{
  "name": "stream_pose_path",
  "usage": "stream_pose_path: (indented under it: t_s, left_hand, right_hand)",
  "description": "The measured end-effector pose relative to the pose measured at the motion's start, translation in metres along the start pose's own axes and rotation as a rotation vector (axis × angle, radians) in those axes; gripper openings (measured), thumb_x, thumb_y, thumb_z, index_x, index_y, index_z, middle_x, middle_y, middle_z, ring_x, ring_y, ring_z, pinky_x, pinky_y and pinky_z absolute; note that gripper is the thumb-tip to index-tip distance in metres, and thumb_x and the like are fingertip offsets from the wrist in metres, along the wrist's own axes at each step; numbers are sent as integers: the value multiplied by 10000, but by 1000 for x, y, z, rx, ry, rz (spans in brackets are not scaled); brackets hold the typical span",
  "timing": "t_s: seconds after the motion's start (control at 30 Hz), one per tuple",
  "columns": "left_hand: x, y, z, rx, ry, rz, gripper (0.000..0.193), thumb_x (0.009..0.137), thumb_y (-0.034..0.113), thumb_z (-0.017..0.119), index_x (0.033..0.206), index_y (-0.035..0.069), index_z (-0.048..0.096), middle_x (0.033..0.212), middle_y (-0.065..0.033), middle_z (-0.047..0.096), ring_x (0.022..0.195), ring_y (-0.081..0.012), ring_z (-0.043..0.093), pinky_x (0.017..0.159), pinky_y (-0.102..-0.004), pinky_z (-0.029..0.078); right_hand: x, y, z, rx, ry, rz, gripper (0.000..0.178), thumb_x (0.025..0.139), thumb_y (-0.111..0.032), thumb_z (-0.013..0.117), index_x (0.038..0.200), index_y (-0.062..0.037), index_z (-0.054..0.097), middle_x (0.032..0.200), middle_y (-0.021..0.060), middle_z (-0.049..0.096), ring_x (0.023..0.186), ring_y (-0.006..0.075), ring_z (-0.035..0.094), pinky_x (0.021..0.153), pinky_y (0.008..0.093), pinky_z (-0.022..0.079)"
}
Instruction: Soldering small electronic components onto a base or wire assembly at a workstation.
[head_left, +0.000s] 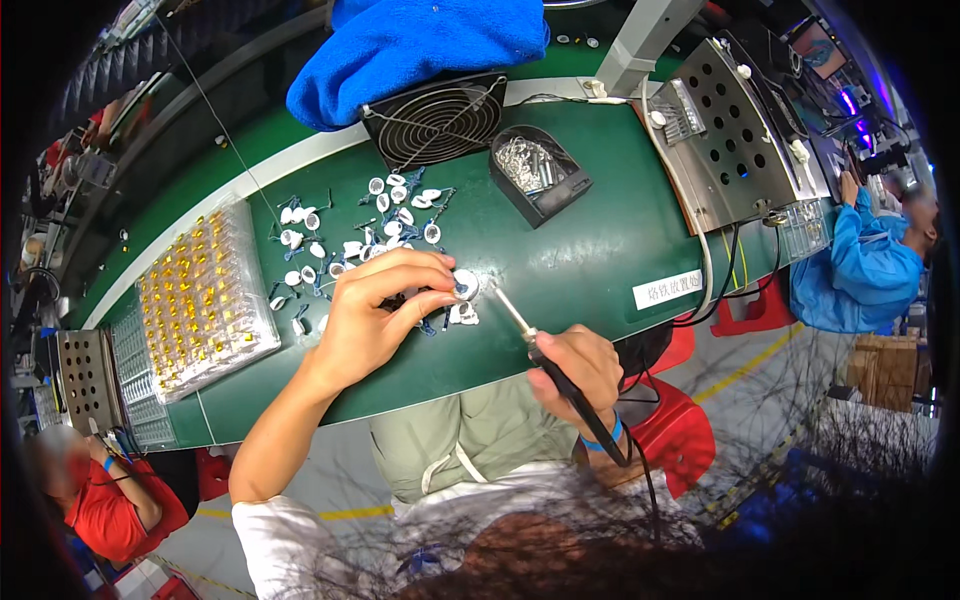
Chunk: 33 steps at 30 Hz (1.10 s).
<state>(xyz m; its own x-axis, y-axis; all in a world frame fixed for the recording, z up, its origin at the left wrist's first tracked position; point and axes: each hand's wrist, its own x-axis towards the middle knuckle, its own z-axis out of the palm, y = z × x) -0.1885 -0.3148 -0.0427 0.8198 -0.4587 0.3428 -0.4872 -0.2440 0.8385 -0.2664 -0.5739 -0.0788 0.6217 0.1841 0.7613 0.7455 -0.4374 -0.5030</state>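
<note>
My left hand (385,315) pinches a small white round part with blue wires (464,285) against the green mat (560,255). My right hand (580,365) grips a black-handled soldering iron (530,335), its metal tip reaching up-left to just beside that part. Several more small white wired parts (350,225) lie scattered on the mat beyond my left hand.
A clear tray of yellow components (200,295) sits at the left. A small black fan (435,120), a blue cloth (420,45) and a black bin of metal pieces (540,170) stand behind. A perforated metal box (730,130) is at the right. Other people work at both sides.
</note>
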Motion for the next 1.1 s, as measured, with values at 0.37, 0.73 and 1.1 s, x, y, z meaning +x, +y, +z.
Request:
stream_pose_path:
  t_s: [0.37, 0.73, 1.1]
  left_hand:
    - [-1, 0, 0, -3, -7, -14, 130, 860, -38, 778, 987, -33, 748, 1052, -152, 738, 1006, -256, 739, 802, -332, 616]
    - [0, 4, 1, 14, -9, -39, 133, 855, -34, 785, 985, -28, 754, 1058, -148, 740, 972, -243, 739, 801, -326, 616]
    - [0, 1, 1, 29, -5, -20, 147, 844, -34, 796, 985, -19, 757, 1046, -137, 742, 1009, -251, 740, 831, -339, 614]
  right_hand:
    - [1, -1, 4, -64, -92, -2, 378, 798, -95, 833, 1140, 3, 702, 837, 88, 722, 611, 228, 645, 560, 329, 492]
    - [4, -3, 5, -83, -114, 2, 390, 778, -88, 837, 1140, -12, 712, 840, 84, 717, 609, 220, 638, 559, 327, 487]
    - [0, 1, 3, -29, -59, 14, 356, 823, -111, 827, 1134, 16, 708, 824, 108, 726, 596, 223, 636, 527, 314, 478]
